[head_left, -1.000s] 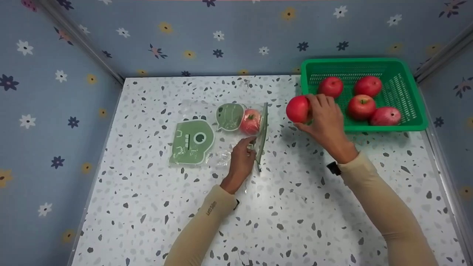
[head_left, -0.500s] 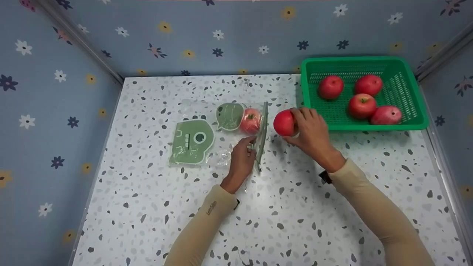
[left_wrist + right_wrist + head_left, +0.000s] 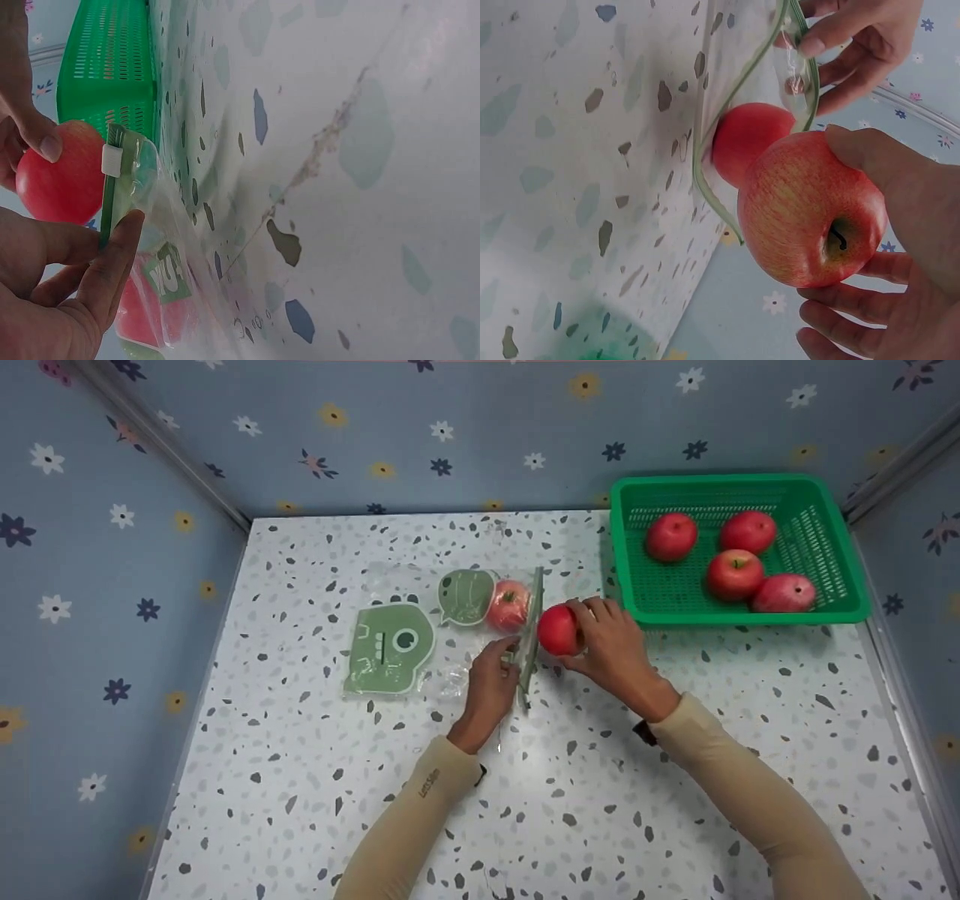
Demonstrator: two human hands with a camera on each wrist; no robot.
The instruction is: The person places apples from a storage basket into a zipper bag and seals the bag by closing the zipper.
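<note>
A clear zip bag (image 3: 442,660) with a green cartoon dinosaur print lies on the table, one apple (image 3: 509,607) inside it near the mouth. My left hand (image 3: 491,682) pinches the green zip edge (image 3: 112,187) of the bag, beside a white slider (image 3: 112,160). In the right wrist view the bag's mouth (image 3: 699,161) gapes apart. My right hand (image 3: 611,652) grips a red apple (image 3: 559,630) between thumb and fingers, just to the right of that mouth. Its stem end faces the right wrist camera (image 3: 840,236).
A green plastic basket (image 3: 626,577) stands at the back right with several red apples (image 3: 735,575) in it. Flowered panels (image 3: 487,435) wall the speckled white table (image 3: 337,810) at the back and both sides.
My right hand has carried the apple left and toward me, from the basket's edge to beside the bag's mouth. The left hand and the bag have stayed put.
</note>
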